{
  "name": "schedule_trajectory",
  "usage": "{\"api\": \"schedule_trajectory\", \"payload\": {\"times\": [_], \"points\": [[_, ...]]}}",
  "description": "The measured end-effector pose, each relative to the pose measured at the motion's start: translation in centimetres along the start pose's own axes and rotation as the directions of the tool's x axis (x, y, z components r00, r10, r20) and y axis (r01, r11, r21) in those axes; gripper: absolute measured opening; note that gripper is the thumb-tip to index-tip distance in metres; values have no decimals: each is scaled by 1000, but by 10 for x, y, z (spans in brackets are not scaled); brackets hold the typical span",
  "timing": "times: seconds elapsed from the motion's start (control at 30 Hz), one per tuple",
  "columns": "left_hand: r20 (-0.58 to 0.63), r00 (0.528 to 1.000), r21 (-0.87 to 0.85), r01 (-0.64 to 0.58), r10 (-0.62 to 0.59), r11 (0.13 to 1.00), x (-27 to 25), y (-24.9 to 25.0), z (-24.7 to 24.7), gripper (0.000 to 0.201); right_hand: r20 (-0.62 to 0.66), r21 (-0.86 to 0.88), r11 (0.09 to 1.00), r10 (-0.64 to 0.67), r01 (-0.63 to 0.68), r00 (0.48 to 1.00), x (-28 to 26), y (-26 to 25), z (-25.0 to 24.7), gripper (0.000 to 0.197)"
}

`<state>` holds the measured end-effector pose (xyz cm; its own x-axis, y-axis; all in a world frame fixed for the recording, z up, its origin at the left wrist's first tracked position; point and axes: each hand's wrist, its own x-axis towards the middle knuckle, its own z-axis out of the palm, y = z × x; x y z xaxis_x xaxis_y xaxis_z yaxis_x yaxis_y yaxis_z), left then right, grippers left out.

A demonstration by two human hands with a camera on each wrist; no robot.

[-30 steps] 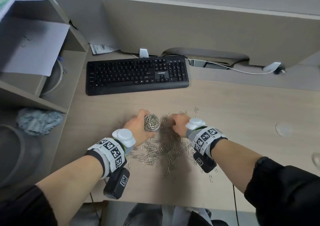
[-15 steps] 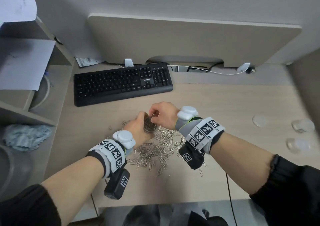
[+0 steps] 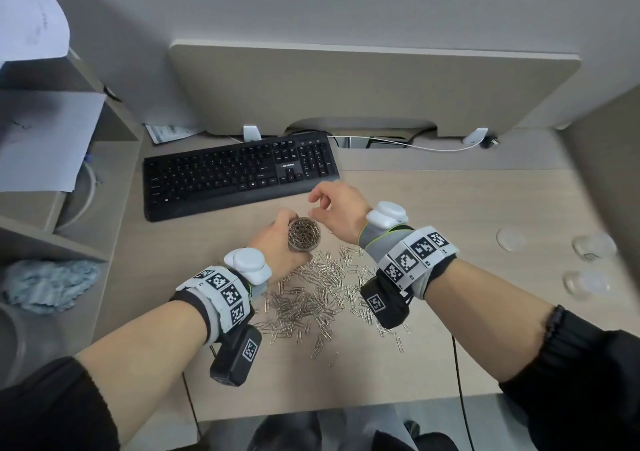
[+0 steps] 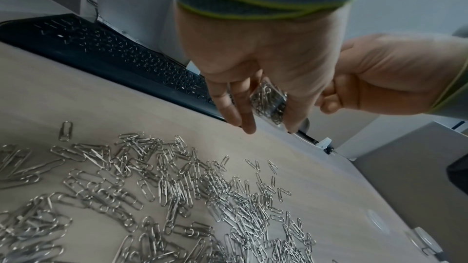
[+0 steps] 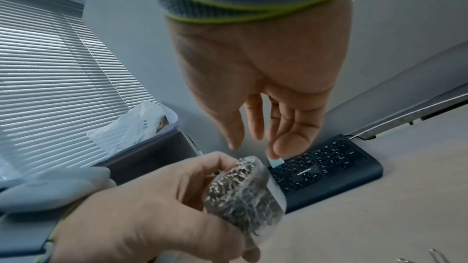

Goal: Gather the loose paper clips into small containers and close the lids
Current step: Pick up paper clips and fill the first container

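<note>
My left hand (image 3: 282, 239) grips a small clear round container (image 3: 304, 234), lidless and packed with silver paper clips, and holds it just above the desk in front of the keyboard. The left wrist view shows the container (image 4: 269, 101) between the fingers and thumb of the left hand (image 4: 266, 79). My right hand (image 3: 332, 208) hovers just behind and right of the container's mouth, fingers loosely curled and holding nothing. In the right wrist view the right hand's fingers (image 5: 283, 127) hang relaxed above the container (image 5: 243, 193). A spread of loose paper clips (image 3: 318, 295) lies on the desk under both wrists.
A black keyboard (image 3: 239, 173) lies just behind the hands. On the desk at the right are a clear round lid (image 3: 510, 238) and two more clear containers (image 3: 594, 246) (image 3: 587, 284). A shelf unit with a blue cloth (image 3: 48, 286) stands at the left.
My right hand left the clip pile, came over the container's mouth, and now sits slightly behind it with nothing in its fingers. My left hand raised the container a little.
</note>
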<state>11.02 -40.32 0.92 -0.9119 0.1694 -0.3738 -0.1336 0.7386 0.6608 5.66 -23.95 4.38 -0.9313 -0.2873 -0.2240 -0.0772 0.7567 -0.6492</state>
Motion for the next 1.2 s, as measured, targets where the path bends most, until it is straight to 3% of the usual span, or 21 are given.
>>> {"api": "schedule_trajectory", "payload": {"times": [0.1,0.27,0.4,0.63,0.73,0.87,1.03,1.2], "points": [[-28,999,19,-29,29,999,0,8,0,68,59,-40,997,73,-70,996,-1,10,0,32],[-24,997,19,-68,68,998,3,21,9,67,87,97,979,170,-178,982,-9,20,-3,27],[6,995,45,-95,95,994,6,34,20,64,90,109,980,155,-164,984,-19,33,-12,18],[23,992,121,-127,125,985,17,69,44,64,45,155,972,174,-179,984,-41,66,-37,31],[36,988,146,-155,151,977,27,101,68,68,2,243,941,244,-238,970,-54,103,-64,26],[63,986,149,-162,154,976,44,133,98,66,-37,220,926,322,-307,946,-72,163,-96,30],[85,986,140,-153,142,978,76,202,155,66,-60,47,881,472,-470,879,-108,282,-154,33],[128,983,128,-149,132,981,103,264,223,69,-59,-164,797,581,-582,812,-156,383,-201,51]]}}
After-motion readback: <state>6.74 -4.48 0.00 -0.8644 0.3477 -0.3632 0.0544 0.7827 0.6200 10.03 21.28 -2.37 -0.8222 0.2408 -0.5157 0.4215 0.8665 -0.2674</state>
